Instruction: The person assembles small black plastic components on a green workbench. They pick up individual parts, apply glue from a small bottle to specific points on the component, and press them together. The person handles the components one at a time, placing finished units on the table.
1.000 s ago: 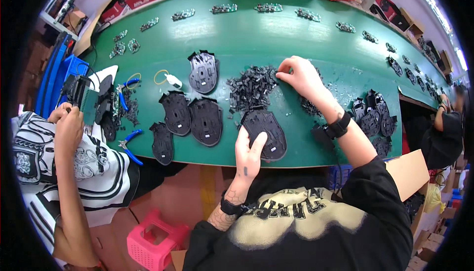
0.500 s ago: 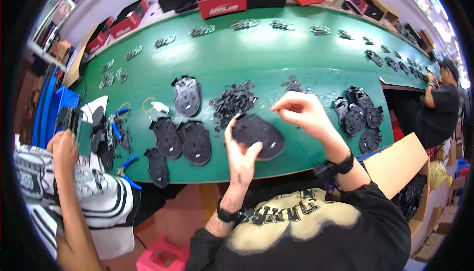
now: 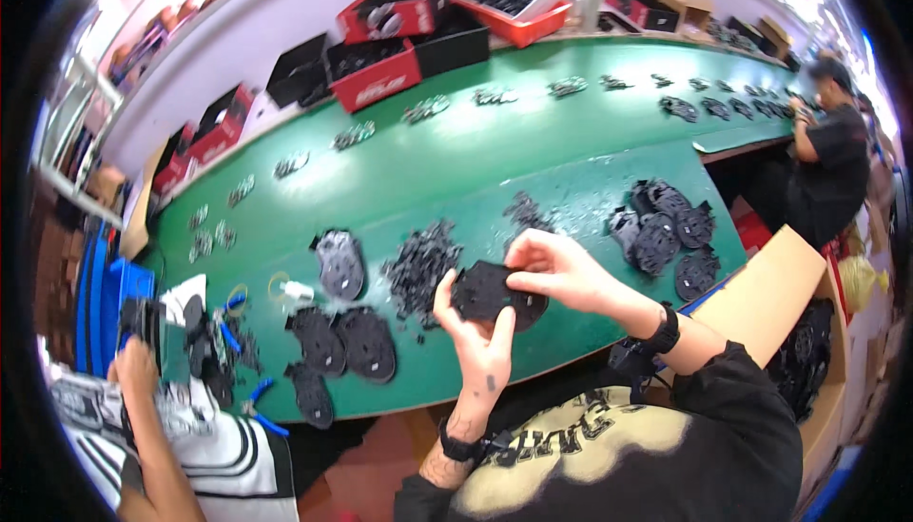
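My left hand is wrapped round the lower left of a dark oval shell-shaped part, thumb across its face. At the part's right side, the thumb and fingers of my right hand are pinched together against its edge; whatever they pinch is too small or hidden to make out. Just left of the held part lies a heap of small black pieces. A smaller heap of pieces sits beyond my right hand. Several similar shell parts rest to the left, and another cluster is at the right.
Green worktable carries a far row of small part bundles. Red and black boxes line the back. Blue-handled pliers lie near the left edge, beside a co-worker's arm. An open carton stands at right; another person sits beyond.
My right hand has moved from apart in the air onto the held part's right side. The part has turned in my left hand. The whole view has shifted and tilted.
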Tool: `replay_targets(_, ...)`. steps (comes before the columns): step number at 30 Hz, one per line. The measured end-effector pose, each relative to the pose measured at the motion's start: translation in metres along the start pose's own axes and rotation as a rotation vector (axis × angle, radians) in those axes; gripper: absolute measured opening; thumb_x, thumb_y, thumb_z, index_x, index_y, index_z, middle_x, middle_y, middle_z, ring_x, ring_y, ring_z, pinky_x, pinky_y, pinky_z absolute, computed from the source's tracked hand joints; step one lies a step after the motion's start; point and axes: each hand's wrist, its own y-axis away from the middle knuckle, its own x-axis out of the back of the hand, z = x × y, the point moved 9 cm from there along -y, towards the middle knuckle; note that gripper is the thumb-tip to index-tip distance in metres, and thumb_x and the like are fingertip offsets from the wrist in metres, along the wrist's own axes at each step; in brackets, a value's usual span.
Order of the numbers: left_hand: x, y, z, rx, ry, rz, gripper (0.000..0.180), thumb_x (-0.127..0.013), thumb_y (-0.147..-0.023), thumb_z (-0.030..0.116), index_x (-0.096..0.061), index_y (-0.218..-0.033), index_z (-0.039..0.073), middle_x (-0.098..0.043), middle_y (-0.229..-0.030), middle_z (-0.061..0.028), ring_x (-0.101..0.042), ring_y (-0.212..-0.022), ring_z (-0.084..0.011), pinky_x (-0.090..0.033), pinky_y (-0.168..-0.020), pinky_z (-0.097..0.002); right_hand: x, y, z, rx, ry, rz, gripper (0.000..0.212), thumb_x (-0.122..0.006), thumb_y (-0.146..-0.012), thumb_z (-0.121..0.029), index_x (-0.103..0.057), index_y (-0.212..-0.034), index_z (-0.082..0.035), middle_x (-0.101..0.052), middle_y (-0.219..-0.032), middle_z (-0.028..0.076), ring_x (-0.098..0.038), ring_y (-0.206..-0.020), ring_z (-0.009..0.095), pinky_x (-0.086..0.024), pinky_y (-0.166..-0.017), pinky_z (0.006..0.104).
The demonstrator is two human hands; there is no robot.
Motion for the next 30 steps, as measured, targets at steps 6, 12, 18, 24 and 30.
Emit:
replay_targets(6, -0.047, -0.014, -0.009, 0.060, 0.065, -0.157, 0.079, -0.056, -0.084, -0.007, -0.009, -0.145, 0.013, -0.042, -0.128, -0.0141, -0.048, -0.115, -0.0213, -0.039, -0.101, -0.0370, 0.042, 0.009, -0.002, -0.052, 0.032, -0.048, 0.031, -0.066, -0.085, -0.010, -0.057, -0.114, -0.001, -0.064, -0.103, 0.009, -0.059, -0.095, 0.013, -0.047, -0.086, 0.0280)
replay_targets(12, -0.045, -0.019, -0.001, 0.072, -0.190, -0.211, 0.068, -0.052, -0.092, 0.010, -0.009, -0.144, 0.005, -0.056, -0.113, -0.0186, -0.065, -0.085, -0.0220, -0.053, -0.069, -0.0280, 0.160, -0.026, -0.069, -0.024, 0.420, 0.095, 0.024, -0.068, -0.082, -0.012, -0.065, -0.103, 0.000, -0.068, -0.090, 0.008, -0.062, -0.085, 0.012, -0.051, -0.076, 0.0291)
replay_targets(18, 0.015, 0.019, -0.023, 0.181, -0.442, -0.140, 0.042, -0.049, -0.093, 0.008, -0.037, -0.133, 0.001, -0.065, -0.090, -0.0117, -0.061, -0.066, -0.0114, -0.043, -0.052, -0.0197, 0.378, -0.069, -0.070, 0.168, 1.248, 0.289, 0.025, -0.065, -0.079, -0.011, -0.066, -0.102, -0.001, -0.068, -0.093, 0.015, -0.065, -0.085, 0.028, -0.050, -0.078, 0.0349)
replay_targets(24, 0.046, 0.036, -0.029, 0.181, -0.536, 0.019, 0.030, -0.049, -0.092, 0.005, -0.049, -0.121, -0.003, -0.065, -0.075, -0.0116, -0.059, -0.056, -0.0105, -0.045, -0.050, -0.0209, 0.454, -0.079, -0.020, 0.051, 1.218, 0.442, 0.022, -0.069, -0.074, -0.012, -0.069, -0.093, 0.000, -0.069, -0.085, 0.014, -0.066, -0.080, 0.028, -0.051, -0.078, 0.0360)
replay_targets(30, 0.040, 0.026, -0.033, 0.203, -0.629, 0.042, 0.022, -0.049, -0.090, 0.001, -0.055, -0.111, -0.004, -0.063, -0.069, -0.0097, -0.057, -0.053, -0.0096, -0.046, -0.051, -0.0220, 0.487, -0.070, -0.003, -0.009, 1.233, 0.545, 0.014, -0.072, -0.073, -0.017, -0.070, -0.081, -0.005, -0.065, -0.083, 0.015, -0.059, -0.083, 0.029, -0.046, -0.079, 0.0371)
